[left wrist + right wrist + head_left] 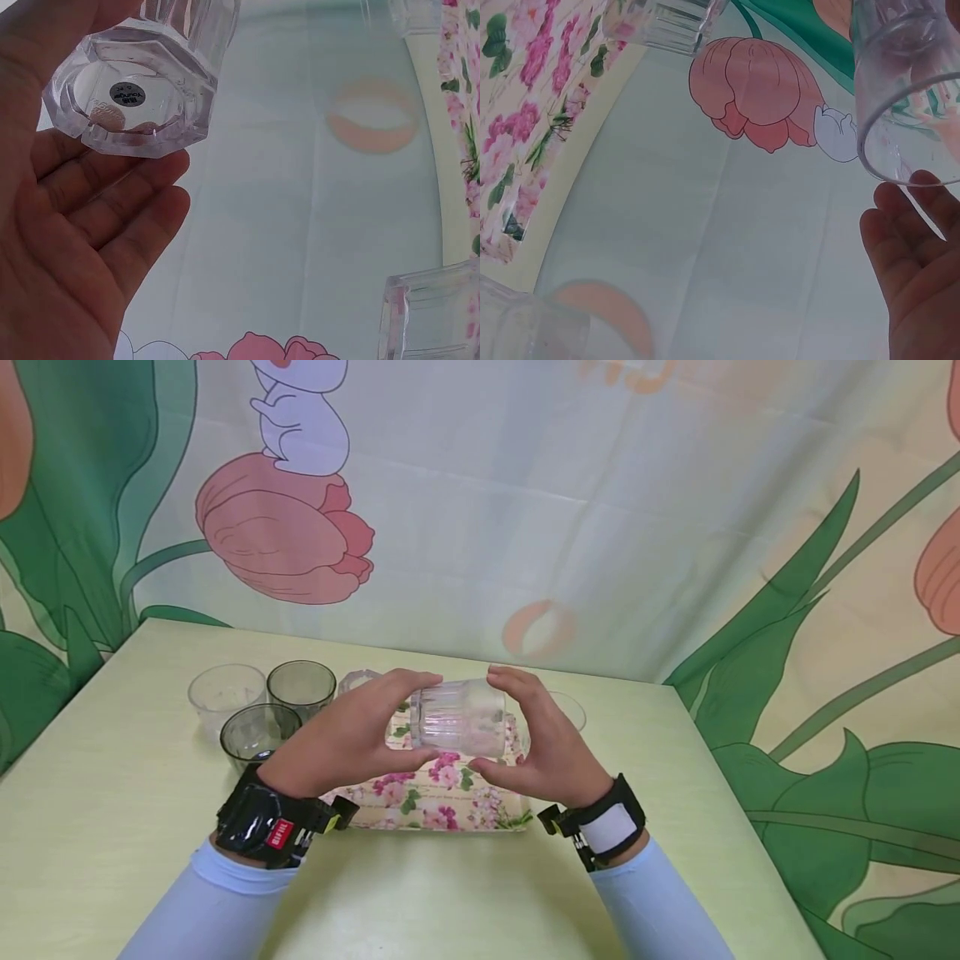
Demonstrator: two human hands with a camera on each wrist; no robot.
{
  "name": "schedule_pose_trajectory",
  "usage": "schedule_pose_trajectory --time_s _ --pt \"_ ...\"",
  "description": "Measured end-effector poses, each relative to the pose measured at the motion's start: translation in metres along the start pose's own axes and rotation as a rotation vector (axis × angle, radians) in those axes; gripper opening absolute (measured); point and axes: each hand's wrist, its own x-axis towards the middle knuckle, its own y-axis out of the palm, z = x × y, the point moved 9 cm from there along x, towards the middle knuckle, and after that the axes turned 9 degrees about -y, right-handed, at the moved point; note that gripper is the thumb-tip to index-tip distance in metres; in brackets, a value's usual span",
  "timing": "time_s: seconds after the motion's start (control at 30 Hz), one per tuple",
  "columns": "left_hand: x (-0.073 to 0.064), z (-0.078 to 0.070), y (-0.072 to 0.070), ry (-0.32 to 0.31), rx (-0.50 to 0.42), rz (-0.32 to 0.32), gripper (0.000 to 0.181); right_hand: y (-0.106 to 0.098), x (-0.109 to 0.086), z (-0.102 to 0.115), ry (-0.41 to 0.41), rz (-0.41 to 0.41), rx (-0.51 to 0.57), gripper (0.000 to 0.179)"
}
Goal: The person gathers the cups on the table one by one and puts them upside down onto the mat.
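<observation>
A clear tumbler lies sideways in the air between my two hands, over a flower-patterned mat. My left hand grips its base end, thumb on one side and fingers on the other. Around the open rim end, my right hand holds it between thumb and fingers. In the left wrist view the faceted base carries a dark round sticker. The right wrist view shows the round rim with fingertips right at it.
At the left stand two grey-tinted cups and a clear cup. Behind my left hand a clear tumbler partly shows; another clear rim shows behind my right hand. A printed curtain hangs along the table's back edge.
</observation>
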Motion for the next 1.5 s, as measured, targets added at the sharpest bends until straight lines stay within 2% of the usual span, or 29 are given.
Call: schedule_pose_trajectory --time_s 0.37,0.53,0.8,1.2,1.4,1.5 --pt "-0.002 -0.002 -0.002 0.007 0.015 -0.015 0.08 0.009 -0.01 -0.017 0.072 0.023 0.009 0.09" --pt "-0.002 -0.005 -0.004 0.029 0.01 -0.036 0.078 0.015 -0.015 -0.025 0.111 0.038 -0.004 0.092" --pt "-0.002 -0.008 -0.007 0.07 0.015 -0.068 0.076 0.027 -0.018 -0.033 0.201 0.078 0.037 0.094" --pt "-0.005 -0.013 -0.009 0.092 -0.001 -0.085 0.075 0.043 -0.019 -0.036 0.21 0.133 0.057 0.093" --pt "-0.005 -0.014 -0.009 0.097 -0.001 -0.091 0.075 0.049 -0.018 -0.034 0.232 0.16 0.013 0.091" --pt "-0.005 -0.014 -0.009 0.109 0.005 -0.098 0.074 0.048 -0.016 -0.031 0.216 0.171 -0.01 0.09"
